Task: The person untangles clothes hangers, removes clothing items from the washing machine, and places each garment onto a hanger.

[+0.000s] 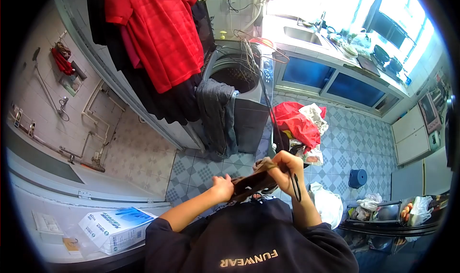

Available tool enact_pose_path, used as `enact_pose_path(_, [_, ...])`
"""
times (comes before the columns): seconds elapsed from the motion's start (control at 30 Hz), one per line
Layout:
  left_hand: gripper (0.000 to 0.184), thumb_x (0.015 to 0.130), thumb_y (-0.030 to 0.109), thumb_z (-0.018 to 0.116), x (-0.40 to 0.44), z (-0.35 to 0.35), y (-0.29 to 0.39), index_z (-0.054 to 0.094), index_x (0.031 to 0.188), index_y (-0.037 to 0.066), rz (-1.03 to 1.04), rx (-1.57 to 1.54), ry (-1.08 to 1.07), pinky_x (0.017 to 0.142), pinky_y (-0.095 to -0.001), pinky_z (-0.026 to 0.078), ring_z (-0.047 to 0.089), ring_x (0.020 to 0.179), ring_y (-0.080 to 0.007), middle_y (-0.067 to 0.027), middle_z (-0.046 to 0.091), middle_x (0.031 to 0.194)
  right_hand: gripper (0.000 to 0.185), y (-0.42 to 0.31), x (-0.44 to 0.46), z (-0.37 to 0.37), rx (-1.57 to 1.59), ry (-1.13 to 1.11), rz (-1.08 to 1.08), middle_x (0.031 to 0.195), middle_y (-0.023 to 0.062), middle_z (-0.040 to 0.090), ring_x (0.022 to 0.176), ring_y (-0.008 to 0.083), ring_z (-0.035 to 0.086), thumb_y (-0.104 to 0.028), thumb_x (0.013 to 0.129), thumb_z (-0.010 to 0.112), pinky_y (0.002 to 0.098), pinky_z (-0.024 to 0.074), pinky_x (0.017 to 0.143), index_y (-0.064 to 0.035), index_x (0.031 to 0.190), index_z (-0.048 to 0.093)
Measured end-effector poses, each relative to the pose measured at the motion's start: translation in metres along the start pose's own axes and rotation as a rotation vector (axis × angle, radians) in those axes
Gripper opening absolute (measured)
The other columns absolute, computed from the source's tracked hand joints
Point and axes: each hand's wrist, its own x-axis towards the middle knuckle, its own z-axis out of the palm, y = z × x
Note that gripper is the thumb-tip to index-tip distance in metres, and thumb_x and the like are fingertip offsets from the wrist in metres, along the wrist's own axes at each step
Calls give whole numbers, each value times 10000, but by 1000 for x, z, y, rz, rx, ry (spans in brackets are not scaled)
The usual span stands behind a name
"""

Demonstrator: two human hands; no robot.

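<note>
From the head view, a brown cloth (pixel 251 184) is held up in front of the black shirt (pixel 254 234), pinched by both the left hand (pixel 223 187) and the right hand (pixel 289 171). It seems light, soft and floppy, best held by two edges.

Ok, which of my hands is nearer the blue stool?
Right. Your right hand holds the brown cloth, left of the blue stool in view; your left hand is farther left.

Harsh daylight glared through the window (pixel 306 0), bleaching part of the surface (pixel 278 29) beneath. Fisheye distortion bowed lines near the black rim, where details seemed soft.
</note>
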Motion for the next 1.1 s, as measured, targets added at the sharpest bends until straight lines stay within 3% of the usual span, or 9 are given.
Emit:
enact_pose_path(0.03, [453, 766, 141, 557, 1, -7, -5, 556, 1213, 69, 1, 4, 2, 775, -394, 480, 620, 965, -266, -214, 591, 1109, 140, 1, -1, -5, -56, 3, 2, 532, -24, 478, 499, 17, 415, -51, 739, 627, 204, 315, 443, 4, 667, 521])
enact_pose_path(0.17, [321, 739, -9, 505, 1, -27, -63, 627, 1036, 3, 2, -875, 659, 793, -324, 473, 610, 898, -303, -164, 628, 957, 117, 26, 1, -43, -41, 321, 58, 558, -36, 462, 516, 25, 392, -51, 743, 611, 204, 290, 462, -8, 666, 534])
enact_pose_path(0.37, [277, 730, -16, 526, -7, -90, -74, 597, 993, -70, -74, -1063, 981, 838, -317, 461, 602, 946, -288, -169, 608, 987, 110, 54, -10, -67, -151, 342, -4, 561, -46, 454, 518, 24, 381, -46, 737, 610, 208, 285, 466, -5, 672, 531])
enact_pose_path(0.53, [368, 720, -36, 531, 0, -103, -61, 551, 1084, -82, 46, -1622, 1026, 867, -305, 433, 557, 990, -237, -134, 557, 1056, 156, 65, -15, -74, -148, 54, 154, 574, -28, 479, 540, 31, 418, -121, 750, 668, 210, 315, 491, -4, 821, 591])
enact_pose_path(0.6, [368, 720, -40, 526, -8, -115, -60, 546, 1085, -85, 41, -1442, 1094, 878, -304, 426, 552, 999, -233, -135, 555, 1056, 387, 58, -17, -75, -167, 10, 151, 639, 4, 510, 572, 55, 443, -140, 794, 654, 224, 365, 530, -22, 1147, 548])
enact_pose_path(0.7, [353, 724, -51, 513, -9, -123, -60, 540, 1074, -85, 9, -1213, 1169, 896, -310, 416, 548, 1013, -253, -146, 548, 1066, 437, 70, -23, -74, -91, 96, 99, 664, 31, 516, 573, 70, 445, -91, 833, 576, 239, 387, 543, -33, 1254, 473])
enact_pose_path(0.87, [339, 722, -70, 484, -1, -115, -65, 543, 1056, -81, -117, -1001, 1127, 867, -343, 433, 548, 995, -334, -176, 537, 1072, 254, 30, -26, -89, 55, -365, 334, 585, -9, 472, 547, 55, 404, -55, 836, 509, 226, 341, 505, -4, 1057, 624])
enact_pose_path(0.97, [319, 720, -79, 466, -9, -120, -59, 560, 1024, -57, -136, -911, 1128, 824, -361, 454, 564, 947, -344, -163, 539, 1062, 281, 26, -24, -75, -20, -455, 206, 607, -41, 445, 548, 42, 374, -83, 859, 501, 222, 322, 500, 9, 1104, 604])
enact_pose_path(1.1, [284, 719, -97, 447, -26, -134, -38, 585, 953, -16, -110, -722, 1052, 758, -378, 472, 582, 871, -337, -124, 551, 1026, 260, 29, -7, -48, -16, -575, 255, 545, 35, 443, 497, 82, 418, -91, 874, 495, 273, 365, 490, -6, 1097, 596])
